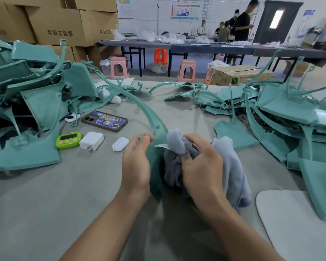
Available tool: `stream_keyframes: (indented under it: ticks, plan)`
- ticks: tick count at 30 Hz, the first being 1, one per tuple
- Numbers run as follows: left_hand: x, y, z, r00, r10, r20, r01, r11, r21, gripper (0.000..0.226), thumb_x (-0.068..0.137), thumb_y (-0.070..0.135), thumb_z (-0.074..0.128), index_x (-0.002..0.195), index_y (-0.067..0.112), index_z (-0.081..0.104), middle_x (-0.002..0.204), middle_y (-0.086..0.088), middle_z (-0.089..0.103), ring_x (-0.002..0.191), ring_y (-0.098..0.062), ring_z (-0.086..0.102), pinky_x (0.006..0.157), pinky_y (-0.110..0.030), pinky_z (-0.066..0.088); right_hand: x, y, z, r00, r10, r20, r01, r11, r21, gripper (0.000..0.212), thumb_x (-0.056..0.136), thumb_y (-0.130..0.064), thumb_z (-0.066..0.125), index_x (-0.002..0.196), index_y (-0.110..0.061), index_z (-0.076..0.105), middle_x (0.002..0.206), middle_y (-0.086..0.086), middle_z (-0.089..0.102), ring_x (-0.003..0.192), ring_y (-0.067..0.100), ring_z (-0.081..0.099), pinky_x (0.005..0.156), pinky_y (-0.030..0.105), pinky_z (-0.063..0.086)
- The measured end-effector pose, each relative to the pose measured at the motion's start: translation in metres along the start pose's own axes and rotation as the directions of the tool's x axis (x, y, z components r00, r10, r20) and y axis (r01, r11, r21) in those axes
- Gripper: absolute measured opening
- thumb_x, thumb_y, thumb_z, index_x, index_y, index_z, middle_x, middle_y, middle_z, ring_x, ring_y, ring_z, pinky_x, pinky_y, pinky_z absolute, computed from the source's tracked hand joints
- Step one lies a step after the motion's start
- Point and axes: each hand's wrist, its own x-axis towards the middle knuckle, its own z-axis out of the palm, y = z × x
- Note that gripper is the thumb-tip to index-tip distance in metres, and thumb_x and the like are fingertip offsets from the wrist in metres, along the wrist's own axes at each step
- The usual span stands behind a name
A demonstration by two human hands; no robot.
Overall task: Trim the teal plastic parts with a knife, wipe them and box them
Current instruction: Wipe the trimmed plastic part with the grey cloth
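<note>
while the left hand (pixel 137 159) curls its fingers and thumb round the near edge of a long curved teal part (pixel 139 106), the right hand (pixel 201 162) grips a bunched grey-blue cloth (pixel 228 162) and holds it against the part, just right of the left hand. the part's broad end stands between the two hands over the grey worktop (pixel 64 194); whether its lower edge touches the worktop cannot be told. its thin arc sweeps away to the far left, toward the left pile (pixel 32 102) of teal pieces. the right pile (pixel 290 119) covers the worktop's right side, and a flat teal piece (pixel 235 132) lies just beyond the cloth. left of the left hand lie a white earbud case (pixel 120 144), a white charger block (pixel 91 140) and a green timer (pixel 69 139), with a phone (pixel 104 121) in a dark picture case a little farther. a pale rounded board (pixel 299 223) sits at the near right. far behind, cardboard boxes (pixel 60 25) are stacked at the left, a pink stool (pixel 119 69) and an orange stool (pixel 160 56) stand by a long dark table (pixel 196 48), and several people (pixel 243 25) are at its far side.
</note>
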Motion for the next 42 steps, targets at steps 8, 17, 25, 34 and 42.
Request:
stream_keyframes:
  ticks: [8, 17, 25, 34, 42]
  plan:
    - [-0.001, 0.004, -0.002, 0.994, 0.038, 0.103, -0.035, 0.999, -0.035, 0.014, 0.087, 0.028, 0.056, 0.074, 0.026, 0.063, 0.075, -0.008, 0.054, 0.07, -0.018, 0.054, 0.062, -0.03, 0.047, -0.02, -0.009, -0.004, 0.941, -0.248, 0.228, 0.258, 0.966, -0.015, 0.029, 0.093, -0.01, 0.06, 0.074, -0.032, 0.064, 0.077, -0.01, 0.059, 0.075, 0.009, 0.06, 0.068, 0.027, 0.046]
    - [0.007, 0.003, -0.005, 0.99, -0.137, -0.013, 0.133, 0.977, -0.167, 0.031, 0.096, 0.013, 0.057, 0.069, 0.021, 0.071, 0.083, -0.011, 0.068, 0.082, -0.026, 0.066, 0.08, -0.041, 0.053, -0.004, -0.001, -0.011, 0.984, -0.03, 0.175, 0.099, 0.911, -0.401, 0.017, 0.087, -0.018, 0.057, 0.07, -0.02, 0.056, 0.069, -0.006, 0.061, 0.068, 0.02, 0.059, 0.064, 0.036, 0.046]
    - [-0.013, -0.002, 0.005, 0.984, -0.092, 0.155, 0.083, 0.995, 0.062, 0.017, 0.082, 0.023, 0.059, 0.067, 0.024, 0.067, 0.071, 0.003, 0.061, 0.072, -0.011, 0.055, 0.075, -0.032, 0.044, 0.012, -0.01, -0.003, 0.954, -0.264, -0.143, 0.198, 0.912, -0.36, 0.019, 0.09, -0.022, 0.07, 0.1, -0.032, 0.058, 0.079, -0.011, 0.063, 0.068, 0.018, 0.055, 0.06, 0.031, 0.037]
    - [0.009, -0.002, -0.006, 0.959, -0.27, -0.086, 0.239, 0.934, -0.266, 0.035, 0.093, 0.014, 0.061, 0.061, 0.021, 0.071, 0.07, -0.006, 0.07, 0.062, -0.023, 0.069, 0.056, -0.033, 0.058, -0.021, -0.015, -0.017, 0.744, -0.202, 0.637, 0.499, 0.802, -0.328, 0.02, 0.073, -0.027, 0.057, 0.082, -0.043, 0.066, 0.074, -0.019, 0.057, 0.07, -0.001, 0.056, 0.065, 0.016, 0.043]
    - [0.02, 0.0, -0.03, 0.909, -0.408, -0.079, 0.368, 0.879, -0.303, 0.008, 0.091, 0.024, 0.064, 0.099, 0.024, 0.062, 0.093, -0.004, 0.071, 0.073, -0.023, 0.068, 0.068, -0.033, 0.056, 0.011, 0.009, -0.045, 0.999, -0.036, 0.038, 0.052, 0.676, -0.735, 0.031, 0.086, -0.012, 0.058, 0.111, -0.03, 0.064, 0.11, -0.003, 0.067, 0.098, 0.02, 0.056, 0.082, 0.033, 0.037]
